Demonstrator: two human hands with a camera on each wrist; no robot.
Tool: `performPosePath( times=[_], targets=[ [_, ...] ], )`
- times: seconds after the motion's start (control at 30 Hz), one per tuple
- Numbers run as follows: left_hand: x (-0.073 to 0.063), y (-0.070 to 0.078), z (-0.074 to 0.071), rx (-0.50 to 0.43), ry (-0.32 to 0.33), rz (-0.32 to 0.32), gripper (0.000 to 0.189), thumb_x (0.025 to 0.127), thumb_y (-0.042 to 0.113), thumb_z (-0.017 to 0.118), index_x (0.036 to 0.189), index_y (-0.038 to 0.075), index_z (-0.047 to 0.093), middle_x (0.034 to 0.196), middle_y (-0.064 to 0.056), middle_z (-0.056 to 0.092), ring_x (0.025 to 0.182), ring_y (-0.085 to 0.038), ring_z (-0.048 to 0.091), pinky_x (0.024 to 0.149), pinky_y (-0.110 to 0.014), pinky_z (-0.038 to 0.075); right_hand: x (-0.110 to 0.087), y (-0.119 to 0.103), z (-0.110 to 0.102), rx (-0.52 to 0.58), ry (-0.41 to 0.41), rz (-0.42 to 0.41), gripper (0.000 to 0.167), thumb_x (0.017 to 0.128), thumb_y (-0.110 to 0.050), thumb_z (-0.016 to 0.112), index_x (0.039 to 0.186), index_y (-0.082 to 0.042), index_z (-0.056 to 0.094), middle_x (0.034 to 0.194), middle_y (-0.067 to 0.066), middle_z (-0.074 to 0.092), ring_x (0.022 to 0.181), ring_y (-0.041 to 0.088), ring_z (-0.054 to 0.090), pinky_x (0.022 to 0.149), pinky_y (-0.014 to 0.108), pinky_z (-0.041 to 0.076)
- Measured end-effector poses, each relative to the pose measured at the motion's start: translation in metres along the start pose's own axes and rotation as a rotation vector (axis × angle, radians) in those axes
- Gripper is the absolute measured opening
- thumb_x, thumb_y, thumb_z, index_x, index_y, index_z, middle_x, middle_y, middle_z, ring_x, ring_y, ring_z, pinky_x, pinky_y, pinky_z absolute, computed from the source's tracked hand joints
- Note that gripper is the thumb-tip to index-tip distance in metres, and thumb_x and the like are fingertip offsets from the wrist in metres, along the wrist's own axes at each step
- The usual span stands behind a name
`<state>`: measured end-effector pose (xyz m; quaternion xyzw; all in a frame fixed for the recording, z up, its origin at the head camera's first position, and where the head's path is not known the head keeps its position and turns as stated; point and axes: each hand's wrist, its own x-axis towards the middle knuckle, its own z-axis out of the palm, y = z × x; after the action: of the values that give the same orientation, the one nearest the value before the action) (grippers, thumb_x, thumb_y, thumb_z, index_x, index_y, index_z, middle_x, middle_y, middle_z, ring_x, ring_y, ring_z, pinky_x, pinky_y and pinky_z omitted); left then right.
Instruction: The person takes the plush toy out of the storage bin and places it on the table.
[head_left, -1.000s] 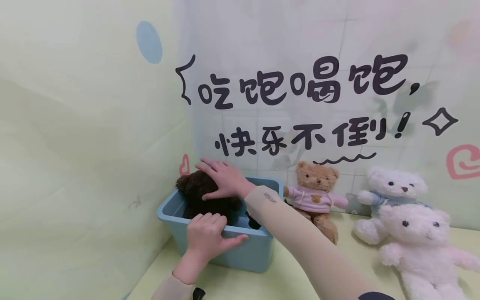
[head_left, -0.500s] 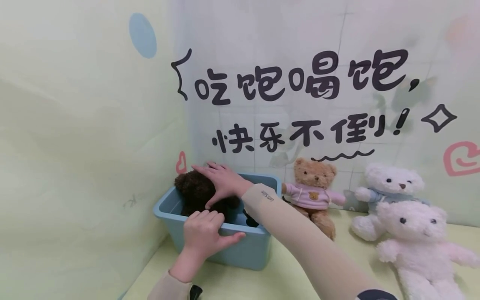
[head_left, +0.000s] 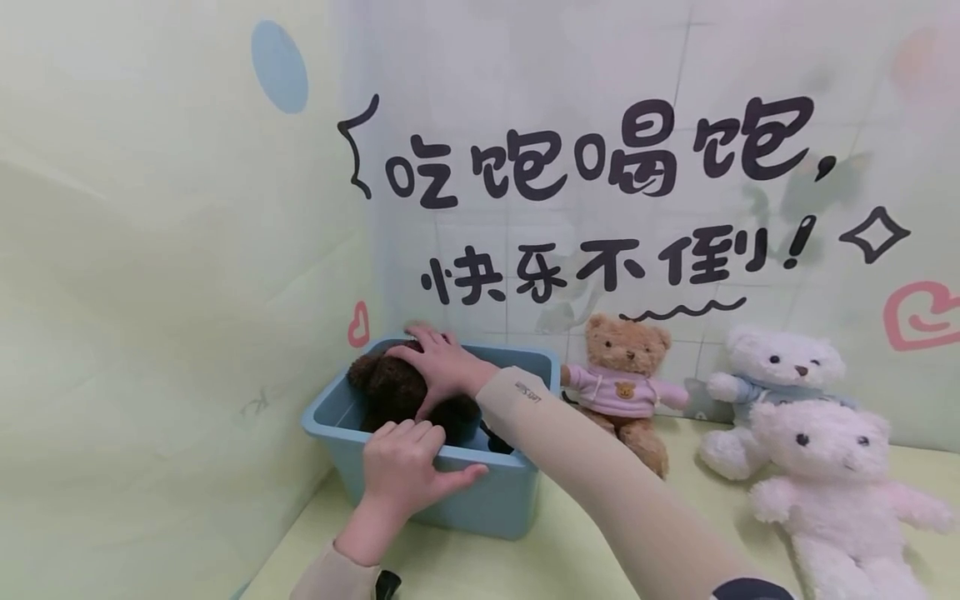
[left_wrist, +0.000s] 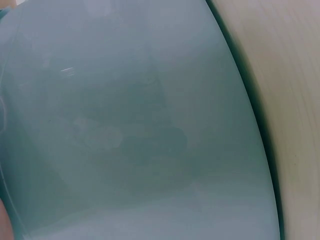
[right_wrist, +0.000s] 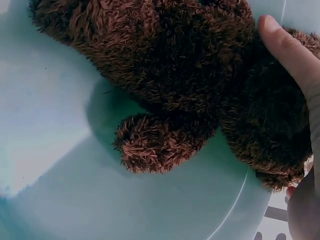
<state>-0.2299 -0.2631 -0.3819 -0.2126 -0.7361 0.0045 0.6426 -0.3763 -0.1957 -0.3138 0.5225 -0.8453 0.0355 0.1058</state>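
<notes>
A dark brown teddy bear lies inside a blue plastic bin at the left. My right hand reaches in from the right and grips the bear, fingers spread across its top. In the right wrist view, the thumb lies along the brown fur, with a fingertip showing at the far side. My left hand holds the bin's front rim, fingers curled over it and the thumb stretched along the outside. The left wrist view is filled mostly by the bin's smooth wall.
Right of the bin sits a tan teddy bear in a pink hoodie. Farther right are a white bear in blue and a pale pink bear. Printed walls stand behind and at the left. Something black shows inside the bin.
My right hand has pushed the brown bear slightly lower into the bin, its fingers bending more around it. The left hand keeps its hold on the rim. The head view has shifted slightly.
</notes>
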Motion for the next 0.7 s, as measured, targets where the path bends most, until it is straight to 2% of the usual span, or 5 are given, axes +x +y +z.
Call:
performPosePath(
  times=[0.1, 0.33, 0.47, 0.7],
  targets=[
    [-0.001, 0.0, 0.003, -0.003, -0.002, -0.003, 0.07, 0.082, 0.079, 0.04, 0.051, 0.018, 0.027, 0.048, 0.007, 0.023, 0.039, -0.012, 0.021, 0.046, -0.021, 0.011, -0.002, 0.002, 0.001, -0.037, -0.008, -0.006, 0.108, 0.063, -0.06, 0.082, 0.15, -0.029, 0.026, 0.157, 0.008, 0.02, 0.145, 0.027, 0.012, 0.111, 0.052, 0.018],
    [-0.006, -0.004, 0.001, 0.005, -0.024, -0.016, 0.07, 0.081, 0.08, 0.04, 0.05, 0.018, 0.03, 0.047, 0.006, 0.026, 0.039, -0.013, 0.024, 0.045, -0.022, 0.013, 0.004, 0.002, 0.01, -0.089, 0.045, -0.062, 0.112, 0.065, -0.064, 0.079, 0.152, -0.029, 0.019, 0.147, 0.003, 0.035, 0.136, 0.021, 0.027, 0.109, 0.048, 0.024],
    [-0.007, -0.004, 0.002, 0.0, -0.032, -0.019, 0.07, 0.081, 0.08, 0.041, 0.05, 0.018, 0.031, 0.047, 0.005, 0.028, 0.039, -0.014, 0.025, 0.044, -0.022, 0.014, 0.003, 0.0, 0.01, -0.099, 0.054, -0.05, 0.111, 0.067, -0.061, 0.079, 0.153, -0.03, 0.017, 0.146, 0.002, 0.037, 0.135, 0.021, 0.029, 0.107, 0.047, 0.026],
    [0.005, 0.002, -0.002, -0.013, 0.006, 0.005, 0.07, 0.082, 0.079, 0.041, 0.051, 0.018, 0.03, 0.048, 0.006, 0.025, 0.042, -0.009, 0.019, 0.045, -0.02, 0.012, -0.001, 0.001, 0.006, -0.048, 0.072, -0.023, 0.098, 0.072, -0.054, 0.078, 0.151, -0.029, 0.025, 0.143, 0.004, 0.042, 0.131, 0.021, 0.034, 0.107, 0.048, 0.028]
  ],
)
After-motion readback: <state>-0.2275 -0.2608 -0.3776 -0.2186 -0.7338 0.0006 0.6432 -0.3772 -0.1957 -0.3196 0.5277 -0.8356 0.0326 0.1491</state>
